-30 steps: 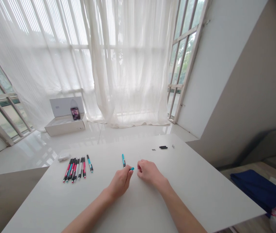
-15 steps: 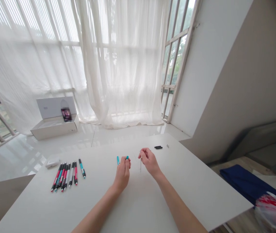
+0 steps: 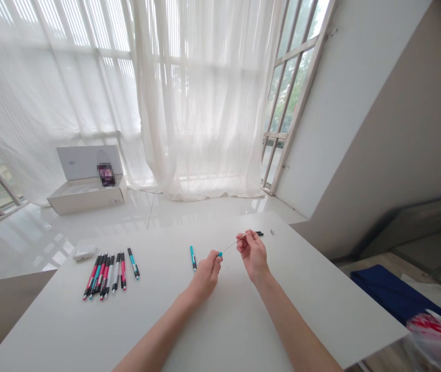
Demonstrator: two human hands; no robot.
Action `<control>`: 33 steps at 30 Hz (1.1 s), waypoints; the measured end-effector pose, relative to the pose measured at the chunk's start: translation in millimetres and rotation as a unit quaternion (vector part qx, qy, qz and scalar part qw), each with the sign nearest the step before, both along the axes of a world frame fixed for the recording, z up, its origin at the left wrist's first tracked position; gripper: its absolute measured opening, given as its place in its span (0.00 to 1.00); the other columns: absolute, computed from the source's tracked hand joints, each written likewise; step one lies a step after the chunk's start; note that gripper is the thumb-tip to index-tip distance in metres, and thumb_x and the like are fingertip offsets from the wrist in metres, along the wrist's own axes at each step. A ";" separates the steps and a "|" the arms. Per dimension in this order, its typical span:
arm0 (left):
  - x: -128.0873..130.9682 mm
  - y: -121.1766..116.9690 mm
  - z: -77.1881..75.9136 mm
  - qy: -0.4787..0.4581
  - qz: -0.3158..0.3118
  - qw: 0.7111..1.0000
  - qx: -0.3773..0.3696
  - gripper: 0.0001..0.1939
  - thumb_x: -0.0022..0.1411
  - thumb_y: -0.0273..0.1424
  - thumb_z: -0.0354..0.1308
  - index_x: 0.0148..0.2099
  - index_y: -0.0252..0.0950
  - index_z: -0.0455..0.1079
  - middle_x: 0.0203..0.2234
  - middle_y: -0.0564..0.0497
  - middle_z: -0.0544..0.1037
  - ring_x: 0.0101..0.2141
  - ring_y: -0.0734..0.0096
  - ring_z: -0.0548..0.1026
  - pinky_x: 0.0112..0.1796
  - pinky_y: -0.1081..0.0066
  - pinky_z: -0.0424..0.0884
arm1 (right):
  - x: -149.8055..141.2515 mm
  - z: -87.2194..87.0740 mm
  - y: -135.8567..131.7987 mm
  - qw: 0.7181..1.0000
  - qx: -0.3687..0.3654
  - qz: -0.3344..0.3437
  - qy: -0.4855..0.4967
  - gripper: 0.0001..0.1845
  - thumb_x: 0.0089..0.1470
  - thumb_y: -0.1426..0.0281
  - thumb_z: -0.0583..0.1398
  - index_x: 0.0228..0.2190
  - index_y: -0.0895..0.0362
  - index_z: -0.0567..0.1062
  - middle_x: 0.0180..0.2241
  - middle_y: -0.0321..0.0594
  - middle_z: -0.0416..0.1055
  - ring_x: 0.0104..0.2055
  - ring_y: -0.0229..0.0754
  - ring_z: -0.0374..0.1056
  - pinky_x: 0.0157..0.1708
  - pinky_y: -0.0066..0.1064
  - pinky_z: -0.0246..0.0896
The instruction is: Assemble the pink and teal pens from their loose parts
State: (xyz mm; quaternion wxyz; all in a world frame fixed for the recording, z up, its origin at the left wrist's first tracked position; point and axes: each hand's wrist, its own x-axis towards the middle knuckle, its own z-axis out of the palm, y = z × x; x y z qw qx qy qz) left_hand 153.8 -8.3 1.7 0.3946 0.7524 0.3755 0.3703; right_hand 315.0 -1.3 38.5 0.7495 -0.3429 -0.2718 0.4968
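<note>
Well, along the left side of the white worktop point(image 3: 49, 330) a row of pink, teal and black pens point(image 3: 107, 275) lies side by side, kept together, with a slim teal-and-black pen point(image 3: 193, 257) apart nearer the middle. My curled left hand point(image 3: 206, 277) pinches a small teal piece point(image 3: 219, 254) at my fingertips. My right hand point(image 3: 252, 254) pinches a thin metal rod point(image 3: 231, 245), held nearly level with its end at that piece, near small black plastic parts point(image 3: 259, 233) by the far edge.

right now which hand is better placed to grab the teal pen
Left, probably: the left hand sits beside the teal pen, though pinching a teal piece; the right hand is farther away, holding a thin refill.
</note>
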 end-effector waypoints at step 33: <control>0.2 0.1 -2.0 -0.008 -0.017 1.000 0.001 0.15 0.68 0.42 0.37 0.35 0.38 0.56 0.17 0.61 0.54 0.19 0.77 0.53 0.24 0.75 0.50 | -5.2 0.1 -7.0 0.935 0.027 0.097 -0.339 0.19 0.47 0.53 0.62 0.24 0.56 0.70 0.23 0.36 0.70 0.20 0.33 0.57 0.20 0.28 0.55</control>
